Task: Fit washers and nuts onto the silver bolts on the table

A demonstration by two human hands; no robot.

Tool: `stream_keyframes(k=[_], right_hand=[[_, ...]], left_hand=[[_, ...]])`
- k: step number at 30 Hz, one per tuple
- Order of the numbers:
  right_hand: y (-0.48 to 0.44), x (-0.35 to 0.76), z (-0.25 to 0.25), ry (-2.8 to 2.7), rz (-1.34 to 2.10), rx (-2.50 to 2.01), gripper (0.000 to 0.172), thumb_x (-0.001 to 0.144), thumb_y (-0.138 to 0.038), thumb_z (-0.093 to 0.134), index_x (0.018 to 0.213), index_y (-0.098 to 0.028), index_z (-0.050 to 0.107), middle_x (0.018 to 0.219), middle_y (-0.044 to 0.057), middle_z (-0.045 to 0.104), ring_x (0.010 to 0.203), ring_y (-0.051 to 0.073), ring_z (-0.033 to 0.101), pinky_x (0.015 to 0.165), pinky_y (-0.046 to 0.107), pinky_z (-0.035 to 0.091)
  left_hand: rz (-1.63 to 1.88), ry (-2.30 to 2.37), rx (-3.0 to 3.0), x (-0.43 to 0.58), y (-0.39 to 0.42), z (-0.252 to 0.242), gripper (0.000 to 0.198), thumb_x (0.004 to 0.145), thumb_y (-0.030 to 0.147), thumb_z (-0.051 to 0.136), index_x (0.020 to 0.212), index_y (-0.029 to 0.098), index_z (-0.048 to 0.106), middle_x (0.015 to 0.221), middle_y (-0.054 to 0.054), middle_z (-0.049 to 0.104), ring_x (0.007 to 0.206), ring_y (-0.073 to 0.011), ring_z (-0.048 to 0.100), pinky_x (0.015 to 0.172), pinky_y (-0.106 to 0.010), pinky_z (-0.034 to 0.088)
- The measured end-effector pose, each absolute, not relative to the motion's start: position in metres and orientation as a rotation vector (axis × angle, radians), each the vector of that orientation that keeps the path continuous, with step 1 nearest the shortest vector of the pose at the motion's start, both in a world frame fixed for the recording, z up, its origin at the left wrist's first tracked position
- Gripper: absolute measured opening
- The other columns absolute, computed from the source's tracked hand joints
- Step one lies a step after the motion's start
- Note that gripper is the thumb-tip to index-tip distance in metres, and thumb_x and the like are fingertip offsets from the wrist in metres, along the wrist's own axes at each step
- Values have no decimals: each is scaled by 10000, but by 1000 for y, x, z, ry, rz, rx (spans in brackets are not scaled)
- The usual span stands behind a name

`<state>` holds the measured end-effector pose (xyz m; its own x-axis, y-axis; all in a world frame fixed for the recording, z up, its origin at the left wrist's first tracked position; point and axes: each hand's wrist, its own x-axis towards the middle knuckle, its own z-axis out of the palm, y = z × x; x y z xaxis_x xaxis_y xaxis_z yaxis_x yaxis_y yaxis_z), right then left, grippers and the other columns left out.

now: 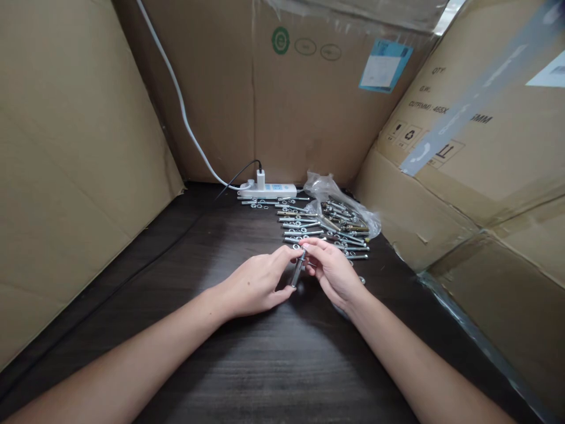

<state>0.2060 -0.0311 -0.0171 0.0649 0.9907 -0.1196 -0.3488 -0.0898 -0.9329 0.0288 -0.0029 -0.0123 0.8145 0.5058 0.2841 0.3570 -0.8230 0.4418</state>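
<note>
A short metallic expansion bolt (298, 271) is held at a slant between my two hands, above the dark tabletop. My left hand (260, 281) grips it, thumb at the lower end and fingers near the upper end. The fingers of my right hand (330, 268) pinch at the bolt's upper end; whether a nut or washer is between them is hidden. Just beyond my hands lie rows of long bolts (302, 225) with loose washers and nuts (296, 247) beside them.
A clear plastic bag (331, 187) holds more bolts (342, 213) at the back right. Behind the rows sits a white power strip (282, 190) with a plugged-in charger (261, 178). A black cable (176, 238) crosses the table's left side. Cardboard walls (212, 88) enclose the table (247, 365).
</note>
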Motion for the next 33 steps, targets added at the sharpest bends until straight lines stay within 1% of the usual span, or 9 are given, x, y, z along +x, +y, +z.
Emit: stream_keyframes(k=[6,14,20,22,24,27,31,33], right_hand=[[-31,204,-16,-866,1310,-1091,209,680,-319,701,815,-164,660,644,-29,561,543,77,444,482,206,317],[-30,204,-21,-927,1308,-1069,200,724,-346,680,780,-154,692,667,-12,583,585,83,454,587,236,379],[-33,202,-17,-929,1331,-1042,212,710,-354,707,811,-167,712,696,-8,596,594,83,456,603,236,393],[-35,201,-15,-941,1361,-1035,206,698,-352,720,795,-170,716,700,-8,599,589,76,451,602,230,396],[-36,201,-14,-977,1376,-1037,196,698,-347,722,781,-169,717,716,-4,606,593,75,452,606,226,399],[-36,201,-19,-1063,1370,-1038,201,725,-344,699,819,-168,718,753,8,620,611,84,471,619,232,408],[-32,201,-22,-1224,1325,-1095,260,789,-375,620,916,-161,696,783,24,632,612,100,500,627,253,427],[-33,208,-12,-1401,1171,-1210,275,812,-375,577,963,-168,678,828,38,647,653,125,535,642,272,442]], left_hand=[[603,657,2619,29,-3,-14,533,782,235,578,1254,252,330,1072,-43,549,727,-163,613,699,-310,482],[569,690,2647,29,-1,-13,537,790,237,578,1261,239,319,1147,-65,518,830,-198,606,742,-343,496],[604,700,2610,29,0,-15,502,781,219,579,1222,244,342,1119,-60,535,885,-216,608,763,-353,493],[635,722,2578,29,0,-16,529,774,215,583,1231,239,319,1117,-64,545,889,-222,613,770,-358,492],[671,742,2551,30,0,-16,597,760,218,597,1266,241,279,1145,-71,540,910,-230,614,791,-367,489],[664,753,2560,31,-1,-13,668,735,223,615,1301,253,262,1154,-68,529,942,-241,604,818,-380,486],[603,781,2582,32,-2,-10,617,723,220,611,1268,252,324,1096,-48,514,895,-222,601,783,-361,500],[608,811,2590,31,-2,-11,602,722,235,614,1253,252,331,1090,-45,491,868,-212,597,760,-355,504]])
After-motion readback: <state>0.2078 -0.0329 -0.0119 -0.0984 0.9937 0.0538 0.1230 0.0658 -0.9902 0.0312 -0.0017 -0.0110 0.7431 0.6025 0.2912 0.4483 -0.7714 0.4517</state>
